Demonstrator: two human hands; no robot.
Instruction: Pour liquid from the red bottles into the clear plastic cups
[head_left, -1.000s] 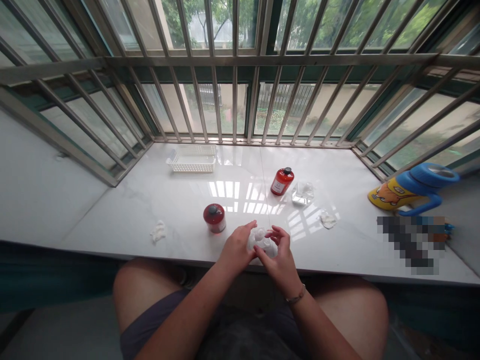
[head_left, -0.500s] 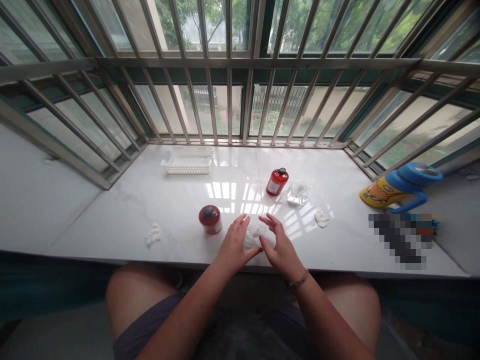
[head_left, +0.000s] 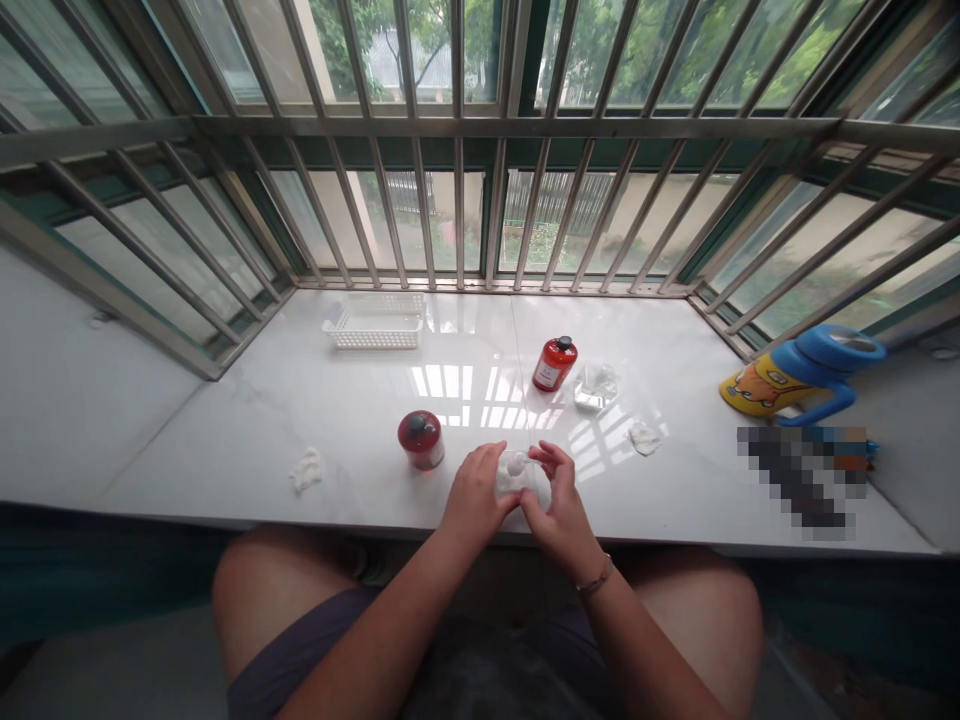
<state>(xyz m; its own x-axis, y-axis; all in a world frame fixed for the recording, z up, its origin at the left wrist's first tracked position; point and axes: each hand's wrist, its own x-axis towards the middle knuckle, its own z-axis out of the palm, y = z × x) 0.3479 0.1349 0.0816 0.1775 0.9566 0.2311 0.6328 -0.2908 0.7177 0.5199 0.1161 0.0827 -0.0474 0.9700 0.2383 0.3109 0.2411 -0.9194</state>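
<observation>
A small clear plastic container with something white in it is near the counter's front edge. My left hand curls round its left side, fingertips at the far edge and thumb at the near side. My right hand grips the right side the same way, the two thumbs almost meeting in front. Fingers cover part of the container, so its full shape is hidden. Just left of my left hand stands a dark red bottle with a black cap.
A bright red bottle stands beside another clear container. Crumpled white tissues lie left, one more right. A white basket sits by the barred window; a blue-yellow flask stands far right near a blurred patch.
Both hands have come down slightly toward the counter's front edge and closed in around the clear container. Its white contents show more plainly between the fingers. The other things have not moved.
</observation>
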